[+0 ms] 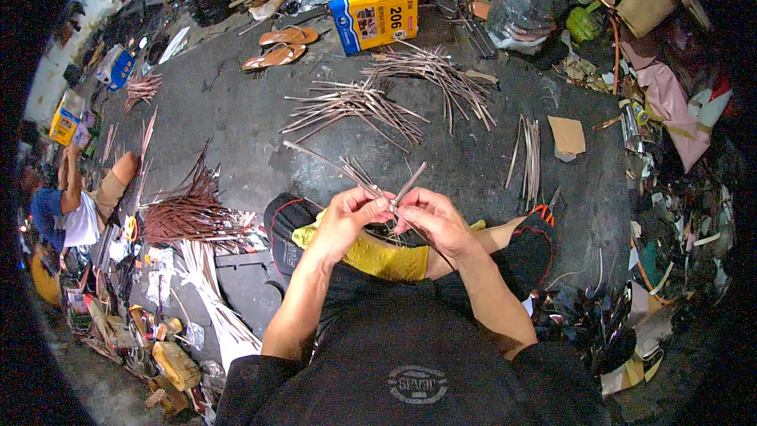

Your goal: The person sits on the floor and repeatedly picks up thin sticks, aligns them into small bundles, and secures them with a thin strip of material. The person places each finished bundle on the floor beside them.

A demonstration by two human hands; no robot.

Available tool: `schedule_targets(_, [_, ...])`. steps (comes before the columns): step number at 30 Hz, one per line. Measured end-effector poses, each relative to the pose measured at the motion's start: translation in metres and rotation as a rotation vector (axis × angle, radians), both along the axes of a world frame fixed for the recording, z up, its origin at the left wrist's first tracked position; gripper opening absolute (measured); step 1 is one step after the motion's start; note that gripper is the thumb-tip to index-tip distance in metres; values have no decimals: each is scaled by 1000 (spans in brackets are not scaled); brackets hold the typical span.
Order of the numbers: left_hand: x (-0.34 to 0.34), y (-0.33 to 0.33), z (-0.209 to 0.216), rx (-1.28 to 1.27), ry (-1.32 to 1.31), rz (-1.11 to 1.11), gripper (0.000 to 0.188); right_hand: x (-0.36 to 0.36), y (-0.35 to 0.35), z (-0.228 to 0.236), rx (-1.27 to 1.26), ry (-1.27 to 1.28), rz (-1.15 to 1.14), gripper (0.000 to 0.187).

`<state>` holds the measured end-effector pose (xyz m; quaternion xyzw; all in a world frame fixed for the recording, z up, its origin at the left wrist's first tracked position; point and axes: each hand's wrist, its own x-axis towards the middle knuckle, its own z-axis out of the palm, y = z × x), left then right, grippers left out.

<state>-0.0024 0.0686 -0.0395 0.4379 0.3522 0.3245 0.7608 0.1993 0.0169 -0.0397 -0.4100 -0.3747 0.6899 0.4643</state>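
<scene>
I sit with a yellow cloth (pixel 394 263) across my lap. Above it, my left hand (pixel 344 219) pinches a small bunch of thin greyish-brown strips (pixel 356 172) that fan outward from the fingers. Close beside it, my right hand (pixel 435 222) has thumb and fingers closed on the same bunch, where the strips cross. The fingers cover the crossing point itself. Beyond my hands, two loose piles of like strips lie on the dark floor, a nearer pile (pixel 355 113) and a farther pile (pixel 441 79). Orange-handled scissors (pixel 546 211) rest by my right knee.
More strips (pixel 531 162) and a tan cardboard piece (pixel 568 138) lie at right. Dark red strips (pixel 185 217) and long white strips (pixel 209 296) spread leftward. Ahead stand a yellow box (pixel 374 12) and sandals (pixel 288 36). Another person (pixel 75 205) sits far left. Scraps line the edges.
</scene>
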Motion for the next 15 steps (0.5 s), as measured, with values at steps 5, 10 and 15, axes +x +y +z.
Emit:
schedule_targets(5, [6,3,-3,-84,-60,154,20,-17,-1,-9,-101,59,-123,18])
schedule_targets(10, [16,-1,-11,101,67,291,17,-28,8,-9,-84,172,-222,19])
schedule_targets(15, [13,-3,-12,220,110,282,16,-31,8,-13,54,-245,-217,18])
